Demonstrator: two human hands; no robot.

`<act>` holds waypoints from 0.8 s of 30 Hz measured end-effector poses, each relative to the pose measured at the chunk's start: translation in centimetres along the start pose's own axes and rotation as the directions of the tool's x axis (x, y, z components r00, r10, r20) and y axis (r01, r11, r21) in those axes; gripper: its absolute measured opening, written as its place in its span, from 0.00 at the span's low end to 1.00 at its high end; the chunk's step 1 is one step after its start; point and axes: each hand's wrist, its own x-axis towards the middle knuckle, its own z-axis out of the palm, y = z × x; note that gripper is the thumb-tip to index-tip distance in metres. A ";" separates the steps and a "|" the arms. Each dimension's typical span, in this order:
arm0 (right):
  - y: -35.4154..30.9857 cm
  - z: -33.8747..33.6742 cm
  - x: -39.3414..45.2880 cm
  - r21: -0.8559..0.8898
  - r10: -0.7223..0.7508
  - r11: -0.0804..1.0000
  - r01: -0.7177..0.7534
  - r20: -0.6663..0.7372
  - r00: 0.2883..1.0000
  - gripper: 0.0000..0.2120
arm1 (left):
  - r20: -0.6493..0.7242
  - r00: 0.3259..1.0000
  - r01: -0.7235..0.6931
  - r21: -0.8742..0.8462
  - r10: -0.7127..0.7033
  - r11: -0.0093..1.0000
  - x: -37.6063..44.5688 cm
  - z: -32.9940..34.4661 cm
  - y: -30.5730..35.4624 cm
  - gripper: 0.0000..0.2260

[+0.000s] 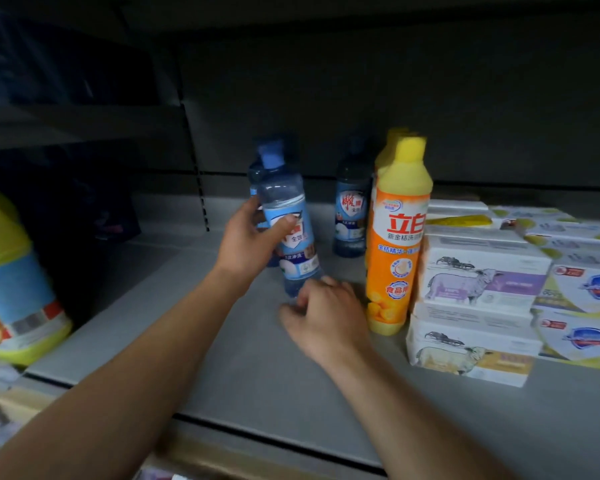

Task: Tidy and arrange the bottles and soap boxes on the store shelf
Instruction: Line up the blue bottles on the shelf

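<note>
Here, largest first:

Shelf point(222, 375): grey and dim. You have bare deck in front of you, so there is room to line bottles up toward the edge.

Big jug point(11, 282): far left, yellow shoulder and blue label, well apart from your work.

Soap boxes point(478, 282): stacked at the right, sheep print facing you. More boxes point(582, 289) with a shield logo lie beside them.

Orange bottle point(397, 244): upright, yellow cap, just beside the soap stack. Another like it stands behind.

Blue bottle point(291, 223): tilted with its cap leaning left, apparently lifted clear of the deck. A second blue bottle point(350, 213) stands upright further back, and another sits partly hidden behind the tilted one.

Left hand point(246, 237): you grip the tilted bottle round its label, thumb across the front, likely to steer it into line.

Right hand point(323, 317): fingers loosely curled, holding nothing. It sits near the bottle's base, probably ready to steady it.
</note>
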 end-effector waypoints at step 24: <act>-2.6 -2.4 -1.0 0.840 -0.202 0.013 -0.543 0.534 0.821 0.19 | 0.208 0.961 0.276 -0.658 -0.184 0.701 -3.7 -5.4 0.8 0.32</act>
